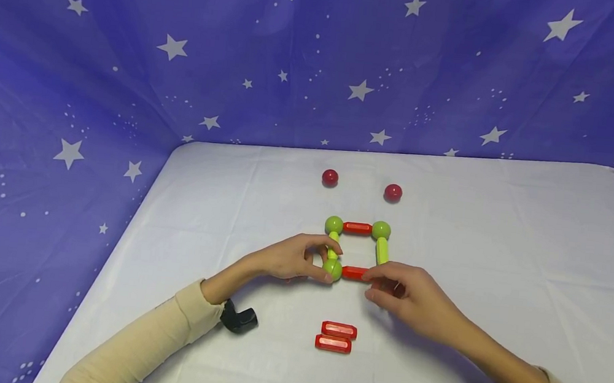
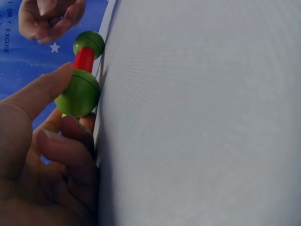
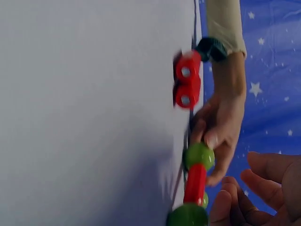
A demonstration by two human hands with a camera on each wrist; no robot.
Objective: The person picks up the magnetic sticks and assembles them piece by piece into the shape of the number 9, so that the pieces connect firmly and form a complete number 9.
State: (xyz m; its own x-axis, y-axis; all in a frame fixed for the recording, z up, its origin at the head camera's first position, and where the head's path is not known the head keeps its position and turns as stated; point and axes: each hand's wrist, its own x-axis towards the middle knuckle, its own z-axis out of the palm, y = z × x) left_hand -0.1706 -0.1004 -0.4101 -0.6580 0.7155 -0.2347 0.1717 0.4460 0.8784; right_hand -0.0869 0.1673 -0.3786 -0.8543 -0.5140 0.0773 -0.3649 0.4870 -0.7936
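A square frame of green balls joined by rods lies on the white table: a red rod (image 1: pixel 357 228) at the back, another red rod (image 1: pixel 354 274) at the front, and yellow-green rods (image 1: pixel 382 251) at the sides. My left hand (image 1: pixel 295 258) grips the front-left green ball (image 1: pixel 333 270), thumb on its near side and fingers around its far side. Beside the front-right corner hovers my right hand (image 1: pixel 421 301), its fingers loosely bent and holding nothing. From above it hides the front-right green ball (image 3: pixel 188 216), which shows in the right wrist view.
Two red rods (image 1: pixel 339 329) lie side by side nearer the front of the table. Behind the square are two red balls, a left one (image 1: pixel 330 178) and a right one (image 1: pixel 392 192). A purple star-patterned cloth (image 1: pixel 320 51) hangs at the back and left.
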